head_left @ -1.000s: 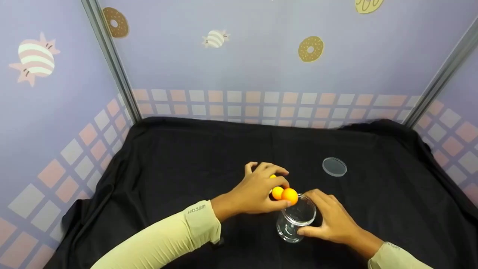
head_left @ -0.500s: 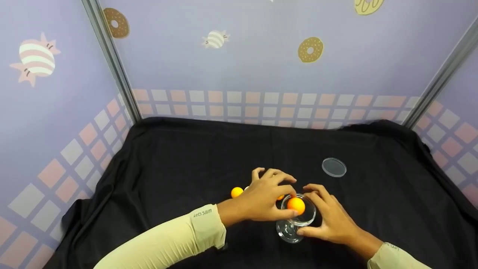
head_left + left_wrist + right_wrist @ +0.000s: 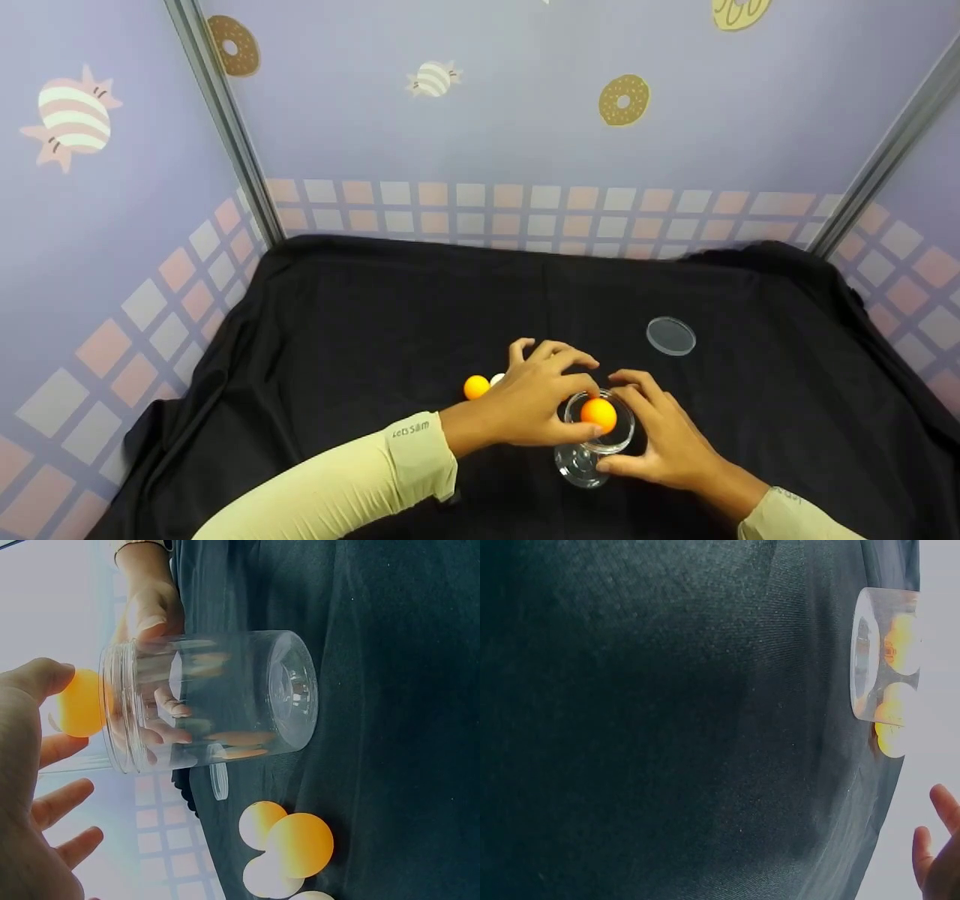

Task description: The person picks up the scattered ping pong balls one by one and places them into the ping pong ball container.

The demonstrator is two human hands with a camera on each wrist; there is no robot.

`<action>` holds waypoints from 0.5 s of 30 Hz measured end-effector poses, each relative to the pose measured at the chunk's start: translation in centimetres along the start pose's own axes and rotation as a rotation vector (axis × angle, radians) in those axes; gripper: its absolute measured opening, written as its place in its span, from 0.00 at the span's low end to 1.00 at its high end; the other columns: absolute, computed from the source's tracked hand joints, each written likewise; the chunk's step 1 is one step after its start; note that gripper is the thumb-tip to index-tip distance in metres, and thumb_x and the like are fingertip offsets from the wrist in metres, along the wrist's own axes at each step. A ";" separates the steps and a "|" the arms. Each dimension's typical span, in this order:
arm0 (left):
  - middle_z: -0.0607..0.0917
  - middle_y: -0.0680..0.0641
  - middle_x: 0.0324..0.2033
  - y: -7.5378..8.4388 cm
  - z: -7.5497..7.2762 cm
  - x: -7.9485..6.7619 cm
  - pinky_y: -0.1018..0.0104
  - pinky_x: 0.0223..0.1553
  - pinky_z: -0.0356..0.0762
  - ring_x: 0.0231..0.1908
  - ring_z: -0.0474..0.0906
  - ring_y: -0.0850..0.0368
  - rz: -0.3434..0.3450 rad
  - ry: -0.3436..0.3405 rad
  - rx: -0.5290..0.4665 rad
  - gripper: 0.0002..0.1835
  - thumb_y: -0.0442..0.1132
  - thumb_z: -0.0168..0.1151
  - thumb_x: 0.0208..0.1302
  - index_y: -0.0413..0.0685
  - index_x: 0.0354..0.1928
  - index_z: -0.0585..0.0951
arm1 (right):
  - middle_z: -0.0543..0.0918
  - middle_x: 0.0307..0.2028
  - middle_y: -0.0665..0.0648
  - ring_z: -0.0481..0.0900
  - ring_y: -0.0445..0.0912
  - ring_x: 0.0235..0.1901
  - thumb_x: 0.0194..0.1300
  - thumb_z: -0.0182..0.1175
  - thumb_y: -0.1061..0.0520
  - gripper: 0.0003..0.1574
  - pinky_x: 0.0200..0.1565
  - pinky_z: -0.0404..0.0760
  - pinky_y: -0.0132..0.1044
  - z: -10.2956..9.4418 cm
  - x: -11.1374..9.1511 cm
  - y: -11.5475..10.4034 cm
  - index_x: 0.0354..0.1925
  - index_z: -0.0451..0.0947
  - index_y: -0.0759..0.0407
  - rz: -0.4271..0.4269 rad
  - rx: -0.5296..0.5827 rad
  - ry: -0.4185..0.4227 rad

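Note:
Between thumb and forefinger, my left hand (image 3: pixel 536 394) pinches an orange ping-pong ball (image 3: pixel 599 415) at the mouth of a clear jar (image 3: pixel 583 465). In the left wrist view the ball (image 3: pixel 79 703) is right at the jar's rim, its edge overlapping it. The other left fingers are spread loosely. My right hand (image 3: pixel 664 435) grips the upright jar (image 3: pixel 232 701) from the right side, thumb in front and fingers behind. No ball shows inside the jar in the left wrist view.
Several orange and white balls (image 3: pixel 300 845) lie on the black cloth left of the jar, partly hidden by my left hand in the head view. A clear round lid (image 3: pixel 671 336) lies behind the jar to the right. Patterned walls (image 3: pixel 487 135) enclose the table.
My left hand has moved right and slightly down, bringing the orange ball over the jar's mouth. Balls on the cloth came into view behind the wrist. The right hand and jar stayed put.

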State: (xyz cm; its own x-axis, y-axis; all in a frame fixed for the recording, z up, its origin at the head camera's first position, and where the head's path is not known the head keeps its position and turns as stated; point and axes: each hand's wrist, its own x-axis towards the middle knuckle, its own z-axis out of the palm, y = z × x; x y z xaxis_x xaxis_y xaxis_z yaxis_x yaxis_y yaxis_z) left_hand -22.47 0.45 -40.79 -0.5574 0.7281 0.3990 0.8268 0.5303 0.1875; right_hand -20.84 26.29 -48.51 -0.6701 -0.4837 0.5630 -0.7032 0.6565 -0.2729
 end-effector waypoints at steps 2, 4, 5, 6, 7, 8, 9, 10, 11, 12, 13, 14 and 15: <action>0.77 0.57 0.64 0.0 0.1 0.0 0.31 0.63 0.59 0.66 0.68 0.57 0.001 0.000 -0.001 0.20 0.68 0.63 0.62 0.67 0.47 0.84 | 0.73 0.63 0.52 0.77 0.41 0.50 0.35 0.81 0.30 0.50 0.43 0.75 0.50 0.0 0.0 0.0 0.56 0.78 0.43 0.006 0.000 -0.003; 0.77 0.57 0.65 0.0 0.2 0.0 0.32 0.63 0.59 0.65 0.68 0.57 0.001 0.000 -0.001 0.20 0.68 0.62 0.62 0.68 0.47 0.85 | 0.73 0.63 0.53 0.77 0.42 0.50 0.35 0.81 0.30 0.50 0.43 0.75 0.50 0.0 -0.1 0.0 0.57 0.78 0.43 0.010 -0.002 -0.003; 0.77 0.57 0.65 -0.1 0.2 0.0 0.32 0.63 0.59 0.65 0.68 0.57 0.003 -0.001 -0.001 0.21 0.69 0.61 0.63 0.68 0.48 0.85 | 0.73 0.63 0.53 0.77 0.43 0.51 0.35 0.81 0.30 0.51 0.43 0.76 0.51 0.0 -0.1 0.0 0.57 0.78 0.43 0.010 -0.003 -0.003; 0.77 0.57 0.65 -0.1 0.2 0.0 0.32 0.63 0.59 0.66 0.68 0.57 0.003 -0.004 -0.001 0.21 0.69 0.60 0.63 0.68 0.48 0.84 | 0.73 0.63 0.53 0.77 0.43 0.51 0.35 0.81 0.29 0.51 0.43 0.76 0.51 0.0 -0.1 0.0 0.57 0.78 0.43 0.008 -0.004 -0.001; 0.77 0.57 0.65 -0.1 0.2 0.0 0.32 0.63 0.59 0.66 0.68 0.57 0.004 -0.005 -0.002 0.22 0.69 0.60 0.63 0.68 0.49 0.84 | 0.74 0.63 0.53 0.77 0.44 0.52 0.35 0.81 0.29 0.52 0.43 0.76 0.52 0.0 -0.1 0.0 0.58 0.78 0.42 0.007 -0.007 -0.001; 0.76 0.57 0.65 -0.2 0.2 -0.1 0.31 0.63 0.58 0.66 0.68 0.56 0.003 -0.006 -0.004 0.22 0.70 0.60 0.63 0.68 0.50 0.84 | 0.74 0.63 0.53 0.77 0.45 0.53 0.35 0.81 0.28 0.52 0.44 0.76 0.52 0.0 -0.1 0.0 0.59 0.78 0.42 0.007 -0.008 -0.001; 0.76 0.57 0.65 -0.2 0.2 -0.2 0.31 0.63 0.58 0.66 0.68 0.56 -0.002 -0.006 -0.007 0.22 0.70 0.61 0.63 0.68 0.50 0.84 | 0.74 0.63 0.53 0.77 0.45 0.53 0.35 0.81 0.28 0.53 0.44 0.76 0.52 0.0 -0.1 0.0 0.59 0.78 0.42 0.006 -0.010 -0.001; 0.76 0.56 0.65 -0.3 0.1 -0.2 0.31 0.63 0.58 0.66 0.68 0.56 -0.008 -0.007 -0.011 0.23 0.69 0.61 0.63 0.68 0.51 0.84 | 0.73 0.63 0.53 0.78 0.46 0.53 0.35 0.81 0.28 0.53 0.44 0.77 0.53 0.0 -0.1 0.0 0.59 0.78 0.42 0.005 -0.010 -0.001; 0.76 0.56 0.66 -0.5 0.1 -0.3 0.31 0.63 0.57 0.67 0.68 0.55 -0.016 -0.007 -0.018 0.23 0.69 0.61 0.63 0.67 0.51 0.84 | 0.74 0.63 0.53 0.78 0.46 0.53 0.35 0.80 0.27 0.53 0.44 0.77 0.52 0.0 -0.1 0.0 0.59 0.78 0.42 0.005 -0.012 -0.001; 0.76 0.56 0.66 -0.6 0.0 -0.5 0.31 0.63 0.57 0.67 0.67 0.55 -0.026 -0.008 -0.024 0.23 0.68 0.62 0.62 0.67 0.52 0.84 | 0.74 0.63 0.53 0.78 0.46 0.53 0.35 0.80 0.27 0.53 0.44 0.77 0.52 0.1 -0.1 0.0 0.58 0.79 0.43 0.006 -0.013 0.000; 0.77 0.56 0.65 -0.9 0.0 -0.6 0.31 0.63 0.57 0.67 0.68 0.55 -0.035 -0.006 -0.029 0.23 0.68 0.62 0.62 0.66 0.52 0.84 | 0.74 0.63 0.52 0.78 0.46 0.53 0.35 0.80 0.27 0.52 0.44 0.77 0.51 0.1 -0.1 0.0 0.57 0.79 0.44 0.008 -0.015 -0.001; 0.77 0.55 0.65 -1.1 0.0 -0.7 0.30 0.63 0.57 0.67 0.68 0.54 -0.047 -0.006 -0.034 0.23 0.68 0.62 0.62 0.66 0.51 0.84 | 0.74 0.63 0.52 0.78 0.46 0.53 0.34 0.80 0.27 0.52 0.43 0.76 0.50 0.1 -0.1 0.0 0.56 0.79 0.46 0.008 -0.015 0.002; 0.77 0.55 0.65 -1.4 0.0 -0.8 0.30 0.63 0.57 0.67 0.68 0.54 -0.058 -0.004 -0.038 0.23 0.67 0.63 0.62 0.65 0.51 0.84 | 0.74 0.62 0.52 0.78 0.46 0.52 0.34 0.80 0.26 0.52 0.43 0.76 0.50 0.1 -0.1 0.0 0.55 0.79 0.46 0.008 -0.016 0.004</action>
State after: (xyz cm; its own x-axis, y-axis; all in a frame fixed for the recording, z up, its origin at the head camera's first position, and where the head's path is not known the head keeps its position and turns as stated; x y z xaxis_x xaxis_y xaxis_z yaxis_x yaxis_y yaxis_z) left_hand -23.16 -0.89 -41.38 -0.6046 0.6986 0.3826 0.7954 0.5547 0.2442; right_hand -20.78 26.26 -48.62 -0.6750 -0.4757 0.5640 -0.6937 0.6696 -0.2654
